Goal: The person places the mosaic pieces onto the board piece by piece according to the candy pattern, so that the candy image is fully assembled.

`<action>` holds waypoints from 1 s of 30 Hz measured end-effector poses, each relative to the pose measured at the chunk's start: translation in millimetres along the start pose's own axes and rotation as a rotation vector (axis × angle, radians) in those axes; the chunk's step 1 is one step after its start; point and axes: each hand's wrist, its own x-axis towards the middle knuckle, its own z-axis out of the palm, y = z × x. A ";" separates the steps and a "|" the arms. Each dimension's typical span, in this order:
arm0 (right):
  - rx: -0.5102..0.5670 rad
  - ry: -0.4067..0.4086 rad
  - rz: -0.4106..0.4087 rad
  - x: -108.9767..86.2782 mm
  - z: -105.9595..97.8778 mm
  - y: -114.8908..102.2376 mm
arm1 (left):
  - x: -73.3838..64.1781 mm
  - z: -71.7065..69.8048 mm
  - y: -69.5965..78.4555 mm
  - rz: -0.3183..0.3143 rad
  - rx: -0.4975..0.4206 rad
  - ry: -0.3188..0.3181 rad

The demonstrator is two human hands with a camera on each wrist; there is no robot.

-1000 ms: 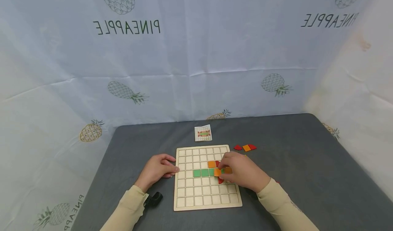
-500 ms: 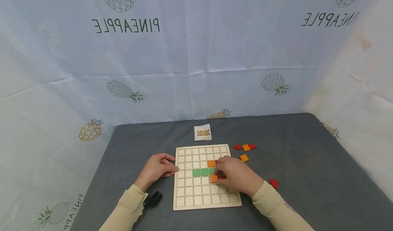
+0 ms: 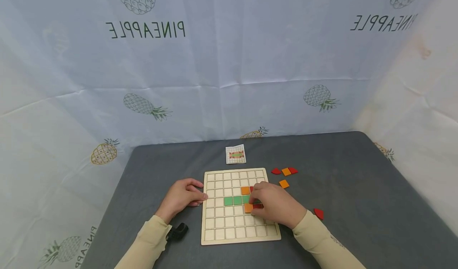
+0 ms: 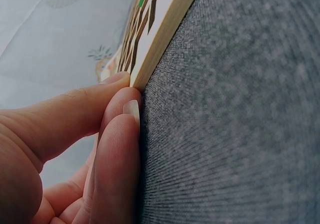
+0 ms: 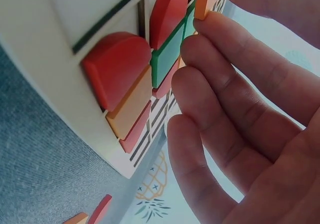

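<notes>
A light wooden grid board [image 3: 229, 222] lies on the table. My left hand [image 3: 181, 197] is at its left edge; in the left wrist view the thumb [image 4: 75, 107] and fingertips pinch the board's edge. Over the board's right half, my right hand [image 3: 280, 203] pinches an orange square tile [image 3: 248, 208] between thumb and index finger, just below the green row. The tile's orange edge [image 5: 202, 2] shows in the right wrist view. Green square tiles [image 3: 237, 200], another orange tile [image 3: 245, 190] and red rounded tiles [image 5: 119, 64] lie on the board, partly hidden by my right hand.
Behind the board lies a small pattern card [image 3: 235, 154]. Loose red tiles [image 3: 276, 171] and orange tiles [image 3: 284, 184] sit to the upper right, with one red tile [image 3: 319, 213] beside my right forearm. A pineapple-print cloth [image 3: 229, 62] hangs behind the dark table.
My right hand has moved slightly left and toward me, bringing the orange tile from the green row to the row below it. My left hand stays at the board's edge.
</notes>
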 end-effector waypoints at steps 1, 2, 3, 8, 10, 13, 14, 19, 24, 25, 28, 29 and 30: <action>0.000 -0.002 0.000 0.1 0.1 -0.1 | -0.2 0.1 0.2 0.000 0.001 0.001; -0.001 -0.003 0.000 0.2 0.2 -0.1 | -0.1 0.1 0.3 -0.001 0.002 0.003; -0.003 -0.003 -0.003 0.4 0.2 -0.2 | -0.1 0.1 0.5 -0.002 0.002 0.005; -0.011 0.010 -0.014 0.7 0.7 -0.2 | 0.3 0.1 0.8 -0.003 -0.002 0.005; -0.011 0.014 -0.014 0.9 1.0 -0.1 | 0.4 0.0 0.9 0.000 -0.001 0.003; -0.016 0.017 -0.019 1.1 2.0 -0.2 | 0.3 -0.1 1.2 0.000 0.001 0.002; -0.019 0.018 -0.021 1.1 2.4 -0.3 | 0.2 -0.2 1.3 -0.002 0.001 0.002; -0.024 0.043 -0.036 1.1 4.1 -1.6 | 0.0 -0.3 1.6 -0.007 -0.001 -0.001; -0.015 0.055 -0.044 1.1 5.2 -3.2 | 0.2 -0.5 1.5 -0.008 -0.004 -0.003; -0.014 0.055 -0.045 1.1 5.2 -3.5 | 0.2 -0.6 1.4 -0.008 -0.004 -0.002; -0.013 0.054 -0.042 0.9 4.4 -3.6 | -0.1 -0.6 1.2 -0.005 -0.001 0.000; -0.010 0.051 -0.035 0.4 3.5 -3.1 | -0.4 -0.5 1.1 -0.004 0.000 0.001; -0.005 0.049 -0.025 -0.1 2.2 -2.4 | -0.5 -0.4 1.1 -0.003 0.000 0.002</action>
